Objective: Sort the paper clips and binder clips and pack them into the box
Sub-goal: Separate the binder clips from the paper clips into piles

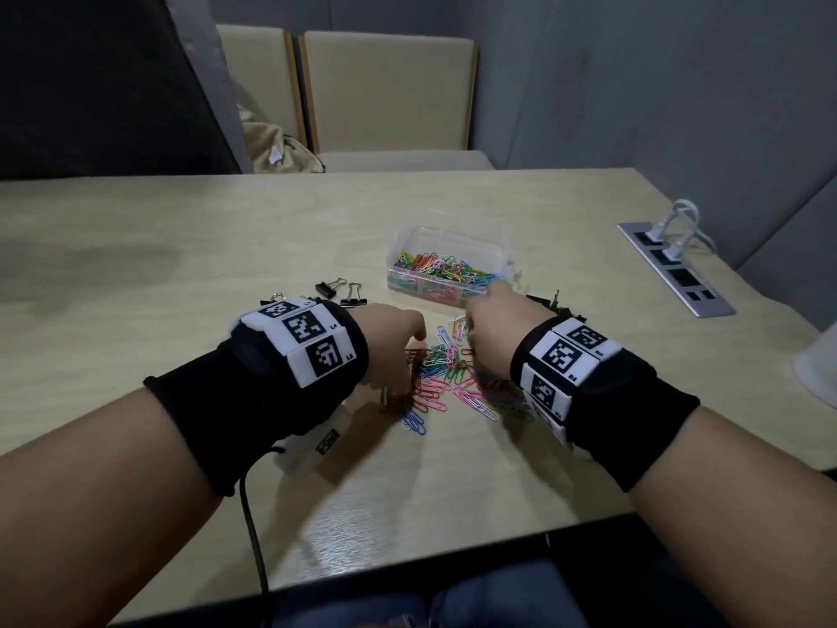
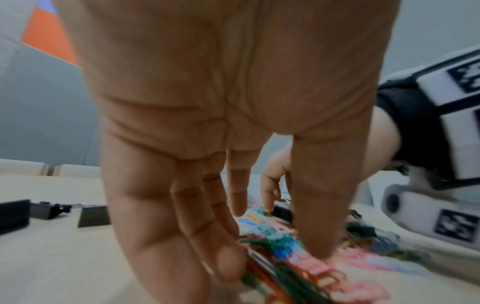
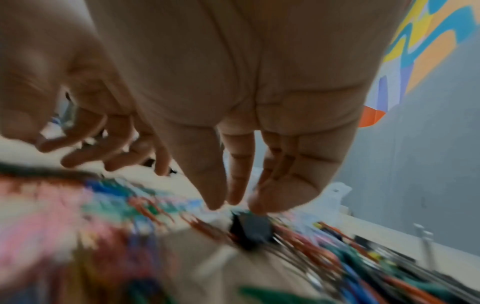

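A pile of coloured paper clips lies on the wooden table, between my two hands. My left hand reaches down on the pile's left side; in the left wrist view its fingers are nearly straight and touch the clips. My right hand is at the pile's far right. In the blurred right wrist view its fingertips come together and touch a black binder clip. Beyond the pile stands a clear plastic box holding paper clips. Other binder clips lie left of it.
More black binder clips lie right of my right hand. A metal socket strip with a white plug is set into the table at the right. A white object stands at the right edge. Two chairs are behind the table.
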`<state>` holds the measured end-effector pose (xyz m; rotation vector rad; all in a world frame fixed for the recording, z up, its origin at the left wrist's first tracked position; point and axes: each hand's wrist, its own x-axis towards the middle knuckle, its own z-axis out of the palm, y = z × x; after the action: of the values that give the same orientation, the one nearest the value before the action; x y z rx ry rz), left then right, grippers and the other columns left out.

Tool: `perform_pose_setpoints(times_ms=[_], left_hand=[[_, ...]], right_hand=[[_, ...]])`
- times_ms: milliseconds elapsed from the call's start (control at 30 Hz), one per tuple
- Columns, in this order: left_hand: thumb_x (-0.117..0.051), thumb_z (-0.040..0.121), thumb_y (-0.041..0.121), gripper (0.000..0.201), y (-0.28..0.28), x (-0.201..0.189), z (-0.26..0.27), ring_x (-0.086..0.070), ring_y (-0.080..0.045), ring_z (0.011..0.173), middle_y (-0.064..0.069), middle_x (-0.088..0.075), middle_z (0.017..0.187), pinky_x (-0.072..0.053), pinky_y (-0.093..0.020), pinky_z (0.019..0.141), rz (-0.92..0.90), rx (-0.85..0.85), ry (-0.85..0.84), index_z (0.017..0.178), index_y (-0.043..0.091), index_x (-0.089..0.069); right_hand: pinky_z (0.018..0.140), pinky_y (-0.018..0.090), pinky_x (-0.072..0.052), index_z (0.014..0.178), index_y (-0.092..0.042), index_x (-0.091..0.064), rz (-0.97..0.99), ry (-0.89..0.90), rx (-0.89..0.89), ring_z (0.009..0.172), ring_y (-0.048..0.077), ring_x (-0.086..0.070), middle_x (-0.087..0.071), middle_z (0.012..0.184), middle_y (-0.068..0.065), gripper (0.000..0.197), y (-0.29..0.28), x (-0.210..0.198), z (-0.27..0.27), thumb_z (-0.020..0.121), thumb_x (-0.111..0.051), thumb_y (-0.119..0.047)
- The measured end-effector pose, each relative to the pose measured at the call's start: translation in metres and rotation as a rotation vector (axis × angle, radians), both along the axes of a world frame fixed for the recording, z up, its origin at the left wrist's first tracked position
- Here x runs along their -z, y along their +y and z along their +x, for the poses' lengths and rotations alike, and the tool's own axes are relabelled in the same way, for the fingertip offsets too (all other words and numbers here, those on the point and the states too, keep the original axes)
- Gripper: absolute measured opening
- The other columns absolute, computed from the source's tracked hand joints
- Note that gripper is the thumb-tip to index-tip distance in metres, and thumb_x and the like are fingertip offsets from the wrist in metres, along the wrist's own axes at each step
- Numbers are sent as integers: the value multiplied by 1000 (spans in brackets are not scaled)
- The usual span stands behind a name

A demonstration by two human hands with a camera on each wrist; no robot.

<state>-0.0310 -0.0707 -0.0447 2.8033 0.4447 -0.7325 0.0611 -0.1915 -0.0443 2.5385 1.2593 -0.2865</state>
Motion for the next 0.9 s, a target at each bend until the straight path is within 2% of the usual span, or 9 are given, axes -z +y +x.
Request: perform_pose_setpoints(times_ms=[100, 200, 267, 400, 467, 533, 733, 833, 900], left_hand=[[-55, 91, 20, 43, 13, -2, -3, -66, -18, 64, -2, -74, 94, -58, -31, 66, -142, -176, -81, 132, 21, -43], [-52, 95, 20, 29, 24, -1, -11, -65, -16, 69, -4, -67, 97, -59, -30, 55, -366, -409, -204, 123, 23, -50], [-51, 96, 20, 17, 26, 1, -16, -64, -15, 76, -3, -59, 92, -59, -34, 60, -554, -555, -273, 112, 23, -54], [-51, 97, 24, 10, 23, 5, -20, -58, -21, 78, -5, -52, 88, -56, -45, 74, -856, -807, -374, 101, 16, -57], [-50, 97, 27, 17, 18, 6, -21, -59, -24, 83, -5, -50, 90, -53, -47, 77, -956, -911, -384, 106, 14, -56], [-47, 99, 32, 23, 14, 6, -21, -58, -23, 81, -6, -48, 91, -51, -40, 71, -1039, -990, -383, 108, 13, -55], [-40, 99, 43, 34, 5, 11, -17, -53, -22, 65, -8, -50, 79, -51, -37, 68, -1225, -1144, -394, 103, 10, -51], [-36, 99, 48, 41, 1, 14, -14, -57, -22, 60, -8, -52, 71, -54, -37, 65, -1293, -1180, -375, 99, 9, -49], [-33, 99, 50, 45, -1, 14, -13, -60, -22, 50, -9, -54, 62, -57, -36, 58, -1352, -1201, -367, 93, 8, -49]], right_hand=[[82, 33, -47, 129, -14, -47, 106, 221, 109, 109, 27, -54, -43, 126, 9, 60, 7, 4, -12, 84, -62, -51], [81, 39, -48, 129, -20, -44, 61, 267, 88, 108, 32, -54, -39, 124, 10, 86, 16, 14, -33, 64, -69, -71], [81, 41, -47, 128, -20, -43, 59, 225, 65, 109, 36, -51, -37, 123, 11, 74, 23, 20, -40, 72, -69, -62], [71, 36, -42, 123, -16, -47, 60, 192, 30, 96, 35, -55, -40, 121, 14, 31, 29, 16, -39, 94, -53, -23], [73, 34, -42, 123, -14, -52, 56, 193, 0, 96, 34, -57, -44, 119, 15, 30, 26, 14, -35, 93, -47, -9], [76, 32, -44, 121, -11, -57, 85, 198, -15, 102, 33, -58, -53, 117, 15, 33, 24, 11, -32, 92, -44, -2], [78, 27, -44, 116, -15, -64, 120, 182, 37, 106, 25, -60, -65, 116, 6, 27, 26, -7, -22, 91, -54, -11], [66, 25, -38, 93, -19, -63, 253, 206, 61, 91, 22, -59, -65, 98, 4, 6, 30, -21, -24, 87, -62, -18], [62, 26, -39, 91, -16, -63, 301, 220, 47, 86, 23, -58, -64, 93, 4, 7, 36, -28, -30, 86, -64, -21]])
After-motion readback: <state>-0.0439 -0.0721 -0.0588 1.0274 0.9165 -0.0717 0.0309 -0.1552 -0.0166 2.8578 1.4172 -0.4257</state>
